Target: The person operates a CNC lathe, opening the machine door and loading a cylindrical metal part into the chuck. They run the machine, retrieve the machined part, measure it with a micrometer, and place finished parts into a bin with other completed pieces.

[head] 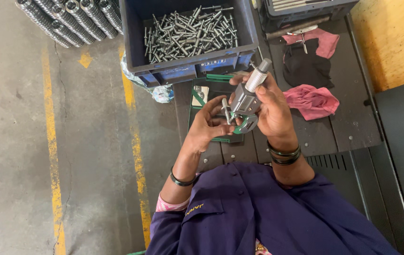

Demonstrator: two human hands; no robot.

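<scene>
Dark blue plastic forms the crate (188,66) at the top of the head view, and it is heaped with short steel pins (190,33), shiny and lying every which way, filling its floor from wall to wall. Just below the crate, over the dark work table (348,127), the right hand (273,111) is closed around the body of a grey micrometer (248,97), its knurled thimble pointing up toward the crate's front wall and its green frame curving down by the palm. The left hand (209,123) sits just left of the micrometer, fingers curled, thumb and fingertips pinched on a single small pin (226,109) held upright against the instrument's measuring gap (whether the pin touches the anvil cannot be told). Beneath both hands, directly under the crate's front edge, lies an open green-trimmed case (205,97), partly hidden by them. To the right of the crate, a second dark bin (306,10) holds pale metal bars, only its lower edge showing. Below that bin lie a black cloth (306,68) and two pink rags (311,100). Left of the crate, on the concrete floor, ribbed metal cylinders (69,19) are stacked in rows.
</scene>
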